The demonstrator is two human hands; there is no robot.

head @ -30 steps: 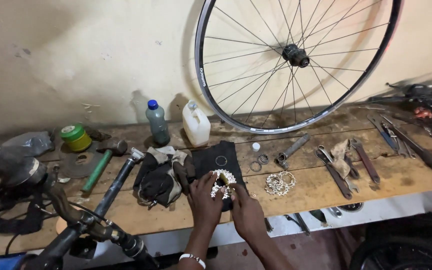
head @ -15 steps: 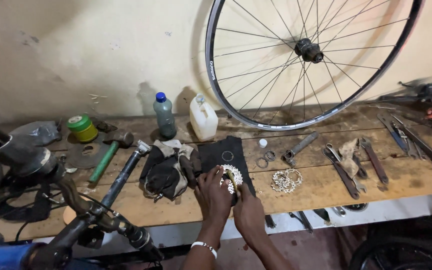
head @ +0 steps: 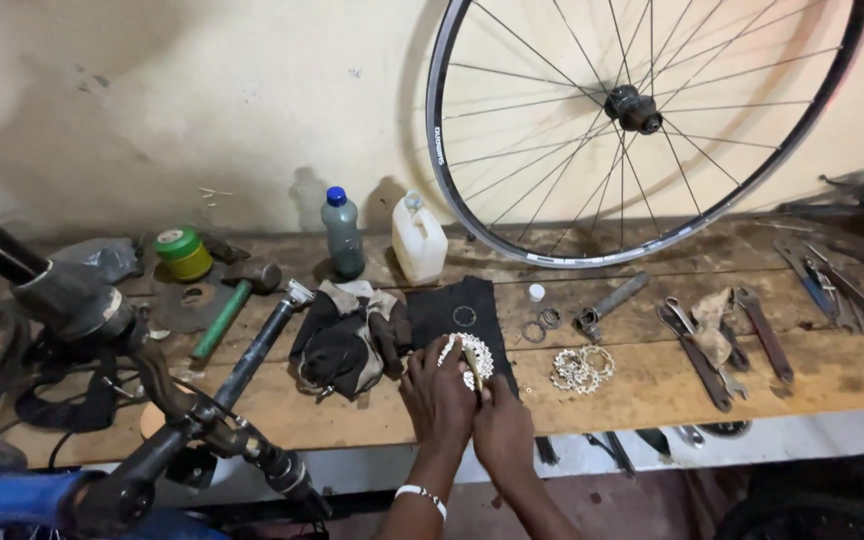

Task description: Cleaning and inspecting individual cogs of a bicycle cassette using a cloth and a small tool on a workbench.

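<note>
Both hands, left hand (head: 439,392) and right hand (head: 501,432), have fingers clenched on a sprocket cluster (head: 466,356) held over the black cloth (head: 462,305) on the counter (head: 652,385). Best to keep it above the cloth, cogs steady, so that loose rings drop there.

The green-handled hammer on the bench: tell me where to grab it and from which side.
Grip the hammer by the middle of its green handle, coming from above. It lies flat on the wooden bench with the handle slanting toward the near edge, head at the far end beside the tape rolls. The handle is long, straight and uncovered, though a bicycle handlebar runs close on its right.
</note>
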